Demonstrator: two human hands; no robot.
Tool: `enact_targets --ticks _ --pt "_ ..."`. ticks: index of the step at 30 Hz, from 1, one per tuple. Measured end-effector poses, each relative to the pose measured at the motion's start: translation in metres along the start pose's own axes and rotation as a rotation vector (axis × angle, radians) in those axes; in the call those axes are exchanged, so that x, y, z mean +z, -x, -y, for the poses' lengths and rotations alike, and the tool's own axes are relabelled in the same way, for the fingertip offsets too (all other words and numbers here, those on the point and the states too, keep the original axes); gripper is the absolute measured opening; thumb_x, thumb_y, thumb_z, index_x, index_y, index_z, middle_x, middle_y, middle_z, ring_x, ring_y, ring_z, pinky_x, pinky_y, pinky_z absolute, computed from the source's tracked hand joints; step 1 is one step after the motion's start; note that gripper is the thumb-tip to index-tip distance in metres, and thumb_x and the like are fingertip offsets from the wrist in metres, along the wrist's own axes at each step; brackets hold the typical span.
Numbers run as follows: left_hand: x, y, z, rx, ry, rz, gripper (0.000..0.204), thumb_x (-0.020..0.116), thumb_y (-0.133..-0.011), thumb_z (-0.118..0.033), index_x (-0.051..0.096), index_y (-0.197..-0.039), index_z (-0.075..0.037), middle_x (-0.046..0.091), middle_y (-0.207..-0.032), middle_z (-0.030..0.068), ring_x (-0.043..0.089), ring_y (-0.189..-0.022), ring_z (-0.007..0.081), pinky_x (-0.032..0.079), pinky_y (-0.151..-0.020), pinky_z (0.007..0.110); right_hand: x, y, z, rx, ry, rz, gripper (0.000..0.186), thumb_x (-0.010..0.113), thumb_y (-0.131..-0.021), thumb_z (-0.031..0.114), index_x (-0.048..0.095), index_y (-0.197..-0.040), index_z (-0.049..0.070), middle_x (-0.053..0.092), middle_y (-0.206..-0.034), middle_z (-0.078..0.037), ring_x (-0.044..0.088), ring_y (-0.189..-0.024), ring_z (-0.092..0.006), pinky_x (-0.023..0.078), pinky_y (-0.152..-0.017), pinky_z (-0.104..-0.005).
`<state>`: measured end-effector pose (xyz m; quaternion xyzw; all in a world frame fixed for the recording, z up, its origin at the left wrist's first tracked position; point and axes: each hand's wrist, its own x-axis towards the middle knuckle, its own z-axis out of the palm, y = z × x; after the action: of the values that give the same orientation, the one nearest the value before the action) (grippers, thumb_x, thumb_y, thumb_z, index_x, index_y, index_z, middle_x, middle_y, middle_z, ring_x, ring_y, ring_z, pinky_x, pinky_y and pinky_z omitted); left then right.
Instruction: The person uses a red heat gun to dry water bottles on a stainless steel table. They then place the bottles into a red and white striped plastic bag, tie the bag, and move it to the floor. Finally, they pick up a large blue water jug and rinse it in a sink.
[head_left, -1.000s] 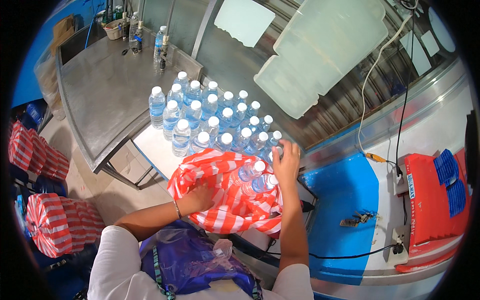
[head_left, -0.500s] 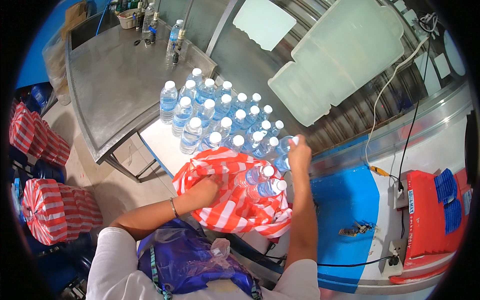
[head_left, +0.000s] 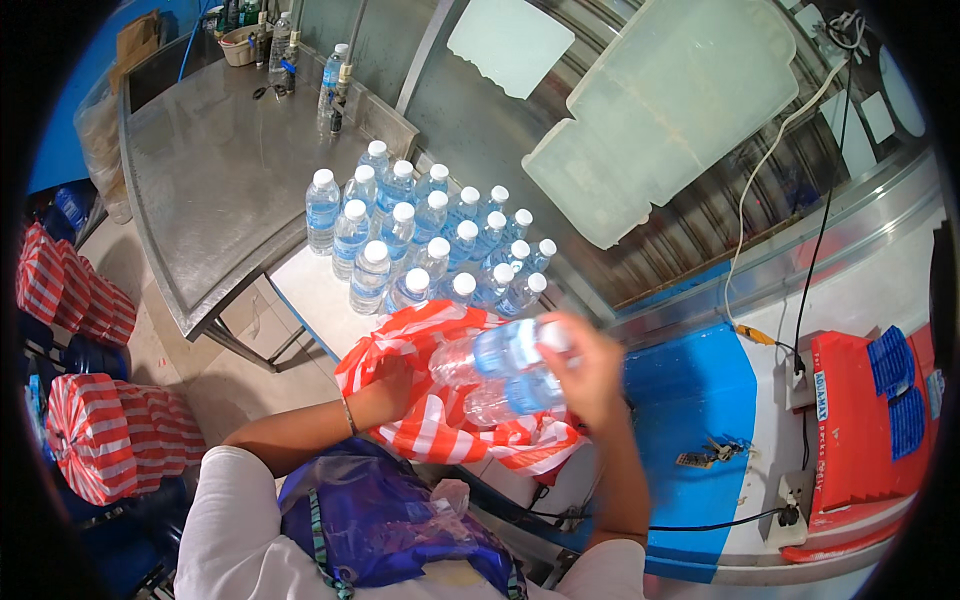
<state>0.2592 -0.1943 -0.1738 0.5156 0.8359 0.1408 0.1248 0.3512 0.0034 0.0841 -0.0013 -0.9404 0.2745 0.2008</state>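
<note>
My left hand [head_left: 388,388] is closed on the gathered edge of a red-and-white striped plastic bag [head_left: 408,340] and keeps its mouth open. Over that mouth my right hand [head_left: 590,368], blurred by motion, grips a clear water bottle [head_left: 500,348] near its white cap. The bottle lies tilted, its base toward the left. Just below it is a second water bottle [head_left: 512,400], its cap end covered by my fingers; I cannot tell whether it is gripped too. Beyond the bag, several capped water bottles [head_left: 370,275] stand upright in rows on a white tabletop [head_left: 325,295].
A steel table [head_left: 220,150] adjoins at the far left, with bottles and scissors [head_left: 272,91] at its back. Filled striped bags [head_left: 125,435] stand at left. On the right are a blue-and-white surface [head_left: 680,430] with keys [head_left: 715,453], a red box [head_left: 860,430] and cables [head_left: 765,210].
My right hand has moved from the bottles at the right end of the rows back over the bag, bringing a water bottle. My left hand has shifted slightly left with the bag edge.
</note>
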Motion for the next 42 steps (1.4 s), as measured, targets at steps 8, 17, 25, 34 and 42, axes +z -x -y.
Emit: enact_targets --ticks 8,17,25,34,42 --pt "0.008 0.004 -0.006 0.039 0.178 0.095 0.042 0.054 -0.086 -0.015 0.053 -0.128 -0.009 0.066 -0.095 0.0223 0.065 -0.088 0.0379 0.048 -0.080 0.047 0.111 -0.001 -0.045 -0.267 0.126 0.150 0.038 0.073 -0.080 0.027 0.063 -0.112 0.008 0.065 -0.086 -0.012 0.064 -0.078 -0.0300 0.052 -0.067 -0.0390" --pt "0.005 -0.002 -0.003 0.091 0.302 -0.132 0.045 0.056 -0.083 -0.010 0.052 -0.127 -0.003 0.064 -0.080 0.0251 0.066 -0.073 0.0368 0.051 -0.067 0.048 0.071 -0.059 -0.076 -0.263 0.374 -0.001 0.044 0.070 -0.082 0.032 0.062 -0.119 0.009 0.055 -0.088 -0.012 0.057 -0.083 -0.0307 0.048 -0.073 -0.0420" --pt "-0.025 0.011 -0.019 0.023 0.129 0.012 0.035 0.052 -0.085 -0.014 0.056 -0.117 0.002 0.066 -0.083 0.0227 0.066 -0.077 0.0377 0.052 -0.074 0.046 0.086 -0.075 -0.128 -0.255 0.456 0.118 0.038 0.069 -0.084 0.032 0.062 -0.109 0.005 0.060 -0.091 -0.015 0.060 -0.088 -0.0340 0.048 -0.074 -0.0445" --pt "-0.057 0.002 -0.066 0.267 0.391 0.178 0.047 0.050 -0.092 -0.029 0.052 -0.122 0.007 0.059 -0.115 0.0288 0.058 -0.108 0.0406 0.043 -0.096 0.049 -0.010 -0.043 -0.043 -0.105 0.630 -0.189 0.035 0.074 -0.078 0.033 0.060 -0.093 0.005 0.063 -0.082 -0.013 0.060 -0.071 -0.0340 0.049 -0.063 -0.0431" --pt "0.002 -0.033 -0.123 0.314 0.544 0.488 0.067 0.044 -0.097 -0.045 0.034 -0.138 0.007 0.060 -0.110 0.0313 0.060 -0.101 0.0438 0.048 -0.086 0.049 -0.075 0.044 0.018 0.110 0.282 -0.526 0.029 0.078 -0.072 0.025 0.066 -0.089 0.005 0.065 -0.080 -0.010 0.061 -0.066 -0.0208 0.049 -0.060 -0.0311"
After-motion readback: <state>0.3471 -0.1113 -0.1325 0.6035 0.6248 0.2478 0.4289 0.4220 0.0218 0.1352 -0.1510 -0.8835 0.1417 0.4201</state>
